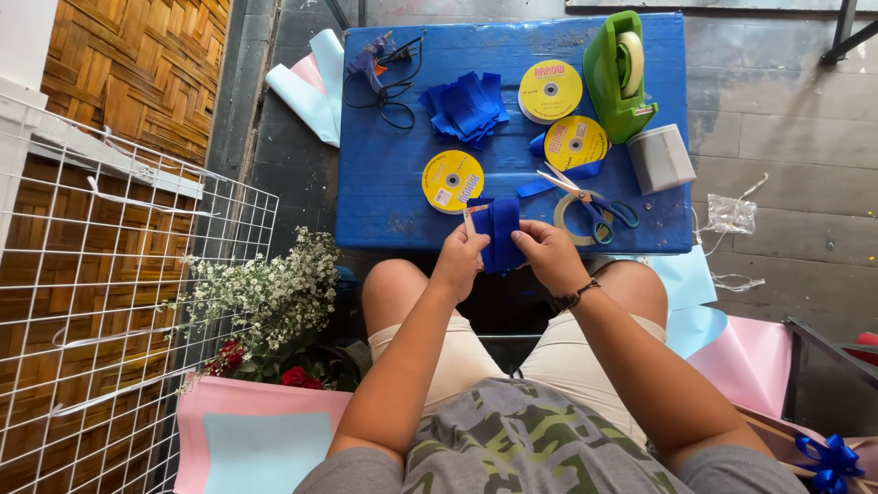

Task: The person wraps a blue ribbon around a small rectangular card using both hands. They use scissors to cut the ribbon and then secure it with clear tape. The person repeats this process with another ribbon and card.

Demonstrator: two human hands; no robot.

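My left hand and my right hand both grip a folded loop of blue ribbon just off the near edge of the small blue table. The left hand also pinches a small card at the ribbon's left side. The ribbon trails up to a yellow spool. Blue-handled scissors lie just beyond my right hand, over a tape ring.
On the table: two more yellow spools, a pile of cut blue ribbon, a green tape dispenser, a glue gun, a grey box. White wire grid and flowers stand at left; pink and blue paper sheets lie around.
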